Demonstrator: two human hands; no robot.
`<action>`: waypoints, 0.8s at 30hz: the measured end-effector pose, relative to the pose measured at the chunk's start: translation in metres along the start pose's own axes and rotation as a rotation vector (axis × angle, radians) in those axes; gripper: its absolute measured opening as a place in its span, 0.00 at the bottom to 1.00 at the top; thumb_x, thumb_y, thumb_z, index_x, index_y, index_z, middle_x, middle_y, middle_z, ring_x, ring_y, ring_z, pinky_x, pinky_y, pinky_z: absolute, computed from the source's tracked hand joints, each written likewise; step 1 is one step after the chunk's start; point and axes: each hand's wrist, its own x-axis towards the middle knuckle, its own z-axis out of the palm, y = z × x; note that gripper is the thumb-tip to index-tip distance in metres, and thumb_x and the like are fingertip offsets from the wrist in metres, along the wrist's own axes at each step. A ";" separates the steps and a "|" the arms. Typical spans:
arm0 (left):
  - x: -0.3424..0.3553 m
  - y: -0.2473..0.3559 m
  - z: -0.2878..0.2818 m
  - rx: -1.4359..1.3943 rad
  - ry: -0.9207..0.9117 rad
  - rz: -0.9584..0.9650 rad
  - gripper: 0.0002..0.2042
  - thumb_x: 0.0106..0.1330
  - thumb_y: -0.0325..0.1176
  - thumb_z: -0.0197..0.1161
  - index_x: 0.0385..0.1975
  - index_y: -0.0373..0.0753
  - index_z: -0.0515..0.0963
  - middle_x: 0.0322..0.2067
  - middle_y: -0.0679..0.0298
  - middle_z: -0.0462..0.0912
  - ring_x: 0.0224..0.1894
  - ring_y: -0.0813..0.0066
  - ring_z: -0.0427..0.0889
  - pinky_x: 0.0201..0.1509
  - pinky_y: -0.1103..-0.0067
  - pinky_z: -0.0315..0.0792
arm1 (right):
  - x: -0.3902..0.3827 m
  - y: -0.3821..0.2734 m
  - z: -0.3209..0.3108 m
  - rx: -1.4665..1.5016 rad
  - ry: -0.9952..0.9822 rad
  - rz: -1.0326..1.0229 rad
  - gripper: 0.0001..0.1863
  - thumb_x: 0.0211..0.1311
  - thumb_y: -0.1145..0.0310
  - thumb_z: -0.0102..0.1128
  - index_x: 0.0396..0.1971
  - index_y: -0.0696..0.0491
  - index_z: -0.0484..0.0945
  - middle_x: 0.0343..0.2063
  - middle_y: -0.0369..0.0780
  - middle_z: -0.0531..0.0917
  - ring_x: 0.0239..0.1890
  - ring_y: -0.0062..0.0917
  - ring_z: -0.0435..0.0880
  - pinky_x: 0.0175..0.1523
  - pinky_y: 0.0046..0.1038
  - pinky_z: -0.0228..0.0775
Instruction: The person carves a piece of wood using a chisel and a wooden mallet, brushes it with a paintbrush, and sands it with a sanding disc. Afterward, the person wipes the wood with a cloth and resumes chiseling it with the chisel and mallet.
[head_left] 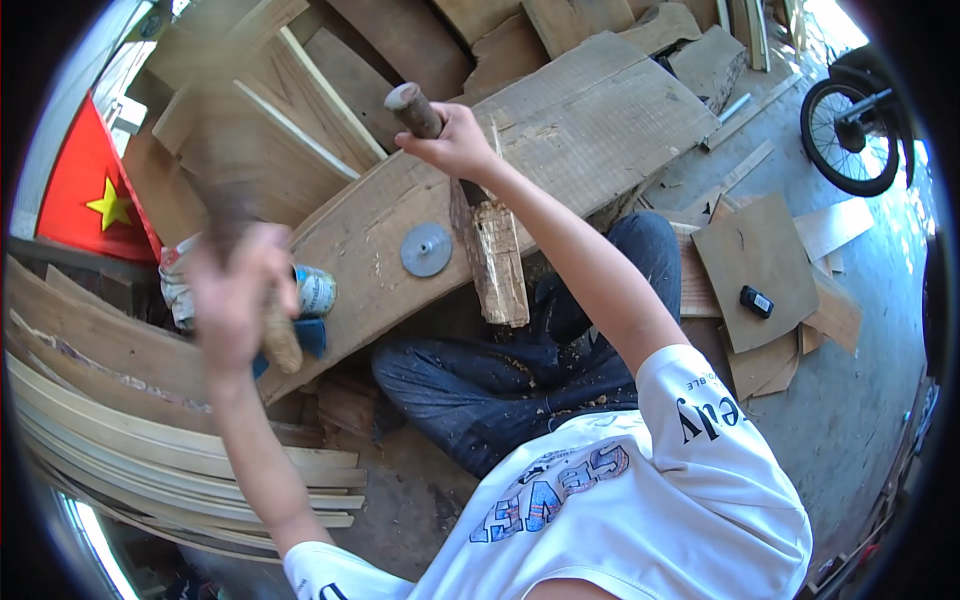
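Observation:
My right hand (pixel 455 145) is closed around the round wooden handle of a chisel (pixel 415 110), held upright. Its blade goes down into the top of a rough, splintered wood block (pixel 500 262) that stands against a wide plank (pixel 560 140). My left hand (pixel 235 300) is raised at the left, blurred by motion, and grips a wooden club (pixel 280 335) whose lower end pokes out below the fist. The upper part of the club is smeared and hard to make out. My legs in dark jeans (pixel 480 385), dusted with wood chips, lie below the block.
A grey metal disc (pixel 426 249) lies on the plank. A tin can (pixel 316 290) and a blue cloth sit by its left end. Curved wood strips (pixel 150 450) are stacked at the left. A small black device (pixel 756 301) rests on plywood at the right, a bicycle wheel (pixel 850 130) beyond it, and a red flag (pixel 90 195) hangs at the far left.

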 end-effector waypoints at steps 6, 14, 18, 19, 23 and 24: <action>-0.014 0.001 -0.008 -0.243 -0.032 -0.431 0.14 0.62 0.32 0.62 0.41 0.29 0.71 0.18 0.63 0.73 0.09 0.77 0.71 0.11 0.82 0.65 | 0.011 0.012 -0.024 0.268 -0.004 0.246 0.10 0.54 0.71 0.68 0.20 0.53 0.75 0.14 0.31 0.74 0.15 0.14 0.70 0.21 0.20 0.60; -0.015 0.070 -0.046 -0.273 0.201 0.112 0.18 0.72 0.37 0.47 0.54 0.30 0.63 0.22 0.66 0.68 0.13 0.80 0.69 0.16 0.85 0.66 | 0.007 0.002 0.003 0.166 -0.099 0.187 0.11 0.55 0.68 0.69 0.22 0.54 0.74 0.14 0.30 0.73 0.15 0.12 0.69 0.20 0.19 0.59; -0.014 0.004 -0.004 0.185 0.011 -0.409 0.15 0.63 0.30 0.62 0.45 0.29 0.70 0.21 0.66 0.73 0.13 0.81 0.70 0.15 0.83 0.66 | 0.004 0.008 -0.003 0.110 -0.134 0.155 0.13 0.51 0.63 0.69 0.21 0.54 0.75 0.14 0.31 0.75 0.17 0.13 0.73 0.25 0.21 0.66; -0.004 -0.008 0.002 0.148 -0.305 -0.518 0.15 0.61 0.28 0.63 0.45 0.31 0.70 0.23 0.67 0.74 0.13 0.82 0.69 0.14 0.83 0.65 | 0.008 0.010 -0.004 0.114 -0.131 0.151 0.13 0.51 0.63 0.69 0.21 0.54 0.75 0.14 0.31 0.75 0.17 0.13 0.73 0.25 0.21 0.66; -0.001 0.008 -0.009 0.200 -0.152 -0.355 0.12 0.60 0.27 0.64 0.41 0.31 0.73 0.20 0.67 0.74 0.13 0.84 0.69 0.13 0.85 0.62 | 0.012 0.018 -0.008 0.167 -0.168 0.227 0.11 0.53 0.66 0.69 0.21 0.54 0.75 0.14 0.31 0.75 0.17 0.13 0.72 0.23 0.20 0.63; -0.002 0.017 -0.014 0.168 -0.101 -0.283 0.12 0.60 0.27 0.65 0.40 0.30 0.73 0.21 0.66 0.75 0.13 0.84 0.70 0.13 0.85 0.63 | 0.013 0.018 -0.008 0.161 -0.163 0.237 0.10 0.55 0.69 0.68 0.22 0.53 0.74 0.14 0.30 0.73 0.16 0.12 0.69 0.21 0.19 0.59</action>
